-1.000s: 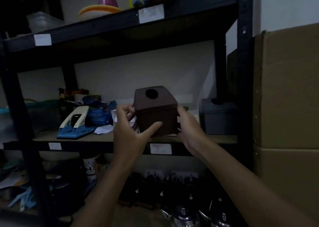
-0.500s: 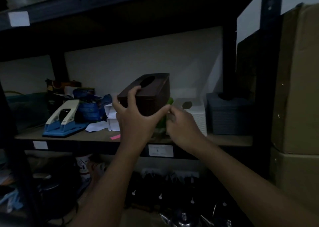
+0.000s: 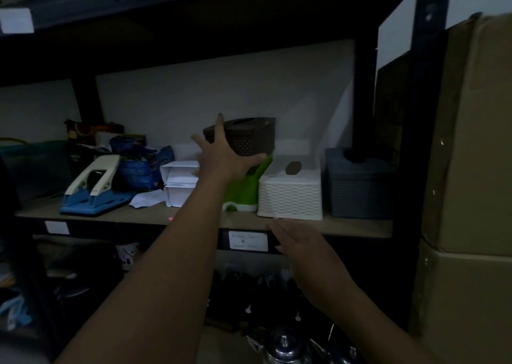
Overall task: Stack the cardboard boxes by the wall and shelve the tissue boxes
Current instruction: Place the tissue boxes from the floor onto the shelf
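Note:
My left hand [image 3: 221, 153] grips the brown tissue box [image 3: 249, 137] from its near side, thumb under its lower edge, and holds it on top of a green tissue box [image 3: 243, 189] on the middle shelf [image 3: 354, 226]. Right of the green one stand a white woven tissue box [image 3: 291, 194] and a grey one [image 3: 360, 186]. My right hand [image 3: 299, 241] hovers with straight fingers in front of the shelf edge, below the white box, holding nothing. Two stacked cardboard boxes [image 3: 476, 142] stand at the far right beside the rack.
On the shelf's left lie a blue and cream hole punch [image 3: 94, 189], blue bags [image 3: 138, 161], white paper boxes [image 3: 180, 180] and a dark bin [image 3: 33, 167]. A black rack post [image 3: 415, 114] separates shelf and cartons. Kettles [image 3: 282, 347] sit on the level below.
The brown box went from both hands, tilted in front of the shelf, to sitting atop the green box. My right hand let go and dropped below the shelf edge.

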Demonstrator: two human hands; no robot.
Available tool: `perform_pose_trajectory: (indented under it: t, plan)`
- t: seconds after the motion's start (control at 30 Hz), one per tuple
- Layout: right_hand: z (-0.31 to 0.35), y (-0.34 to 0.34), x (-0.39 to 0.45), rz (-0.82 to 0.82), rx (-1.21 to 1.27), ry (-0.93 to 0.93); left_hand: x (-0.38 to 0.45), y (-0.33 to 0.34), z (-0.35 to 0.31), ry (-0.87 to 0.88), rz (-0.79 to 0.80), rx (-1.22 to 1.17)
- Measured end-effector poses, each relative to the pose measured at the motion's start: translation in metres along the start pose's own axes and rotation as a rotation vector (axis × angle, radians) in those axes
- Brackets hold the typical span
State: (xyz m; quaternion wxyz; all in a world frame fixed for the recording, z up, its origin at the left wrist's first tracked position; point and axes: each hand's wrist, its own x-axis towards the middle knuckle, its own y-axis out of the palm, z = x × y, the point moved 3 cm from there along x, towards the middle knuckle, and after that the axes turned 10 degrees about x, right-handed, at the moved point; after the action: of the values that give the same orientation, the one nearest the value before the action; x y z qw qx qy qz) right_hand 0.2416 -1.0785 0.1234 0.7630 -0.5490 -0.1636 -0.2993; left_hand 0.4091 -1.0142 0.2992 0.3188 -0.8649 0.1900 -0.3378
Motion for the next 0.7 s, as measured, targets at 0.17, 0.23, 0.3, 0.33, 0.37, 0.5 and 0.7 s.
perform_pose_trajectory:
  t: [0.17, 0.23, 0.3, 0.33, 0.37, 0.5, 0.7]
  plan:
    - [0.018, -0.014, -0.002, -0.029, -0.168, 0.017, -0.055, 0.000, 0.018, 0.039, -0.243, 0.056]
    - [0.030, -0.017, -0.005, -0.029, -0.312, 0.022, -0.081, 0.000, 0.033, 0.076, -0.283, 0.136]
    - [0.045, -0.020, -0.013, -0.065, -0.336, -0.008, -0.110, 0.002, 0.051, 0.104, -0.283, 0.186]
    - [0.053, -0.019, -0.017, -0.059, -0.298, 0.018, -0.127, 0.003, 0.060, 0.104, -0.274, 0.200]
    - [0.058, -0.017, -0.024, -0.099, -0.293, 0.019, -0.144, 0.007, 0.070, 0.101, -0.260, 0.204]
    - [0.074, 0.017, -0.080, -0.146, -0.148, 0.102, -0.229, 0.037, 0.109, 0.097, -0.117, 0.293]
    - [0.068, 0.091, -0.206, 0.098, 0.016, 0.309, -0.345, 0.099, 0.167, 0.047, 0.179, 0.330]
